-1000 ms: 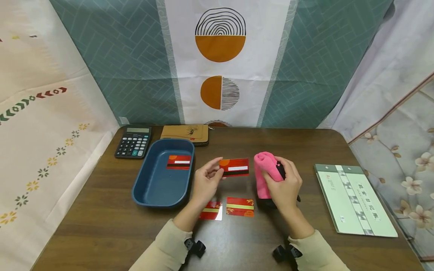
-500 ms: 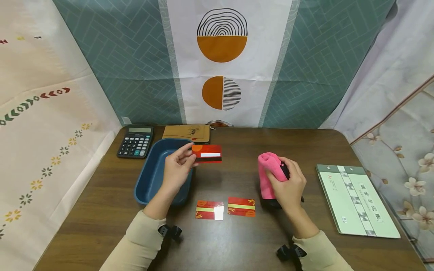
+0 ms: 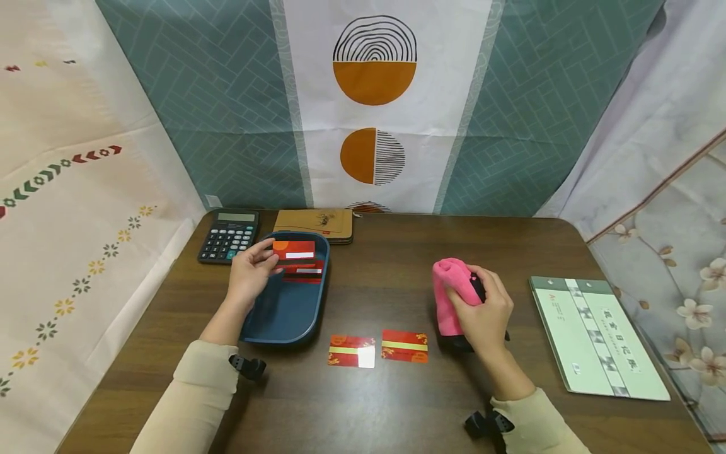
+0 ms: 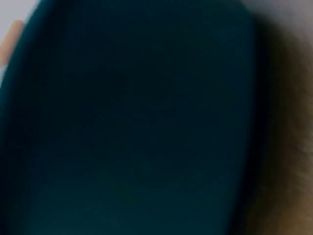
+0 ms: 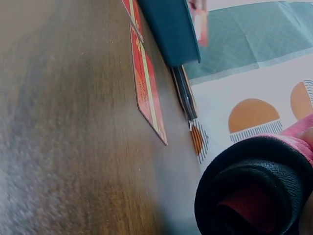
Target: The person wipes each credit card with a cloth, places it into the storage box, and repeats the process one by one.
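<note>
Over the far part of the blue tray [image 3: 279,315], my left hand [image 3: 248,277] pinches a red bank-type card [image 3: 300,246] by its left edge. Below it, partly covered, another red card [image 3: 311,273] lies in the tray. The tray's dark blue surface [image 4: 146,127] fills the blurred left wrist view, where hand and card are hidden. My right hand [image 3: 489,312] grips a rolled pink fabric bundle [image 3: 447,296] with black parts; its round, coiled black end [image 5: 244,161] shows in the right wrist view. Two red cards with yellow stripes, a left one [image 3: 342,351] and a right one [image 3: 404,347], lie between the hands.
Behind the tray are a black calculator [image 3: 228,236] and a tan zip wallet [image 3: 314,222]. A pale green notebook [image 3: 598,337] lies at the right of the brown wooden table [image 3: 397,410]. Patterned cloths hang around the far side and both flanks.
My left hand has carried the red card leftwards from beside the pink bundle to above the tray. My right hand keeps its grip on the bundle, nearly still.
</note>
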`<state>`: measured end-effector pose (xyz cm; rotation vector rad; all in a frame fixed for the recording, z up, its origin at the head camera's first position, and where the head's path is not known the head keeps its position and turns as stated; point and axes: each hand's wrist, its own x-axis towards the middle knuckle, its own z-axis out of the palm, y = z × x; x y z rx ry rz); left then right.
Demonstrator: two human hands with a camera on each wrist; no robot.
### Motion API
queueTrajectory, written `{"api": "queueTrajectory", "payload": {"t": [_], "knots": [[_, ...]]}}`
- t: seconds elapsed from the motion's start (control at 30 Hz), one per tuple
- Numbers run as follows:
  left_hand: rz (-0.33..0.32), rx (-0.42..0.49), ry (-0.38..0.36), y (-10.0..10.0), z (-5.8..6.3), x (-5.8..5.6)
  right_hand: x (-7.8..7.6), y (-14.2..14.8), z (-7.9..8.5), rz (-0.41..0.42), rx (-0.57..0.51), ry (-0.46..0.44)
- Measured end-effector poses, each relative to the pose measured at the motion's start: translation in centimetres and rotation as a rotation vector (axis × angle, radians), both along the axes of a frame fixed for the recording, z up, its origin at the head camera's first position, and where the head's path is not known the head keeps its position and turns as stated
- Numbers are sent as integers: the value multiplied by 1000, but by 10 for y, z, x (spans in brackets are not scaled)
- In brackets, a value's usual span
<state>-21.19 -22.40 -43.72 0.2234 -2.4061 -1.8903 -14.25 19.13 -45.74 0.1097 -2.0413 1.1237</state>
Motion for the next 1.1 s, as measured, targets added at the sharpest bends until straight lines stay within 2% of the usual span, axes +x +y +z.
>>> {"api": "queueTrajectory", "payload": {"t": [0.13,0.27,0.53,0.7,0.77,0.83,0.97,1.1], "knots": [[-64,-85,-73,0,-11,-5,-1,1,-1,-7,16,12],[-105,-184,-106,3,-17,-8,0,1,-3,-6,20,13],[-124,-467,-135,1,-16,-5,0,4,-4,5,24,4],[-137,-539,-149,1,-15,-2,0,6,-5,4,21,-3],[-129,-534,-123,2,-14,1,-1,7,-5,-1,23,-2],[-109,-520,-64,5,-11,5,-1,8,-5,-4,22,-2],[-81,-458,113,21,2,16,0,9,-3,-6,13,-1],[-118,-347,231,44,17,32,1,11,-2,-5,9,-8]]}}
